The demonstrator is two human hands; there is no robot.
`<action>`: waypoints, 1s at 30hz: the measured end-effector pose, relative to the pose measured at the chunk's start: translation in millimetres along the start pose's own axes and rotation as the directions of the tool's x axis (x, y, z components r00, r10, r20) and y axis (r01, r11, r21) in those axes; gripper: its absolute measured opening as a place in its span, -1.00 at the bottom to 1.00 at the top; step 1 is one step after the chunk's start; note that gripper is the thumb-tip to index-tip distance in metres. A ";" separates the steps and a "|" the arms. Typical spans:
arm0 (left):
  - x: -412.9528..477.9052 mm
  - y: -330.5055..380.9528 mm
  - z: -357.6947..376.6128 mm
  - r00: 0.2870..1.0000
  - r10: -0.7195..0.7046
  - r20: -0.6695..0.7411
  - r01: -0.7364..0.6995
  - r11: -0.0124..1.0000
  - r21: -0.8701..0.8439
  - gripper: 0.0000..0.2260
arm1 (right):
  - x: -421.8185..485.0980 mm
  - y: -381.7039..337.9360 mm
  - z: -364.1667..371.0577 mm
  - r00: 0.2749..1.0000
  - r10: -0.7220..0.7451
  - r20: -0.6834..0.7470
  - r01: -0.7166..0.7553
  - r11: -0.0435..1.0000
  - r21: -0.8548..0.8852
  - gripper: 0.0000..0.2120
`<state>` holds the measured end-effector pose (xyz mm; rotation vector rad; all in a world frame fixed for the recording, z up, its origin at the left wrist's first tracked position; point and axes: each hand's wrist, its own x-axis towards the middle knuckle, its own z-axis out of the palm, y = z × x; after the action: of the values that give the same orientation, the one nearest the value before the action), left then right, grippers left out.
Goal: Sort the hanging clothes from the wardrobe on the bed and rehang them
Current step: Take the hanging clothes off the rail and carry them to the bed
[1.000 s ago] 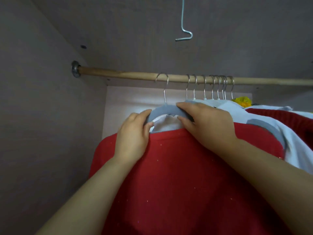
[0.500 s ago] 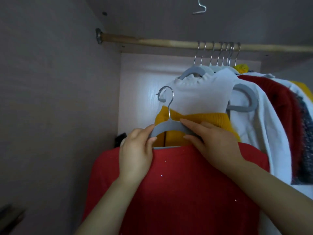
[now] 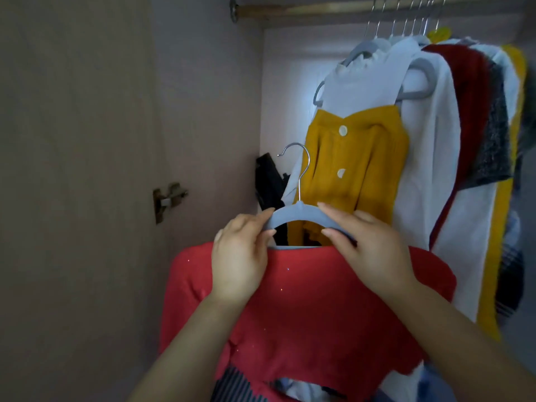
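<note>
Wardrobe rod [image 3: 304, 8], upper right, holds many clothes [image 3: 429, 140]; left hand [image 3: 237, 262] and right hand [image 3: 368, 248] pinch the red top [image 3: 304, 309]'s hanger [image 3: 301, 216], hook off the rod, so much sorting seems left.

No readable text, label, brand or number; hanger [image 3: 301, 213] seemingly unmarked, view dim.

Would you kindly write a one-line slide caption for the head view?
Left hand and right hand grip a grey hanger carrying a red garment, hook below the wooden rod, beside the hanging clothes.
</note>
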<state>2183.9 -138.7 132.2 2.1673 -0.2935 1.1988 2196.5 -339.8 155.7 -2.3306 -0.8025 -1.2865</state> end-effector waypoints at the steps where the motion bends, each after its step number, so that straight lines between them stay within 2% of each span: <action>1: -12.7 4.4 -10.4 1.000 -0.014 0.008 0.014 1.000 0.010 -0.68 | -9.2 -10.3 -4.8 1.000 0.007 0.009 -0.007 1.000 0.022 -0.60; 7: -84.5 20.0 -72.7 0.997 -0.079 0.001 0.079 0.996 0.053 -0.69 | -56.6 -72.9 -28.1 0.995 0.032 0.099 -0.040 0.996 0.081 -0.59; 18: -226.9 32.8 -228.4 0.981 -0.183 -0.067 0.192 0.964 0.183 -0.75 | -129.7 -222.0 -54.9 0.978 -0.073 0.195 0.011 0.954 0.301 -0.62; 24: -292.0 46.5 -310.5 0.952 -0.220 -0.213 0.282 0.902 0.328 -0.76 | -152.6 -301.0 -64.3 0.968 -0.209 0.138 0.127 0.884 0.449 -0.63; 30: -350.2 78.4 -391.6 0.870 -0.175 -0.460 0.424 0.743 0.518 -0.75 | -164.5 -384.0 -61.9 0.924 -0.377 0.070 0.227 0.685 0.692 -0.64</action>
<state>1684.5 8.6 27.3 2.2825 0.7010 1.6324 1843.9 -127.0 62.2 -1.7755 -1.4933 -0.6631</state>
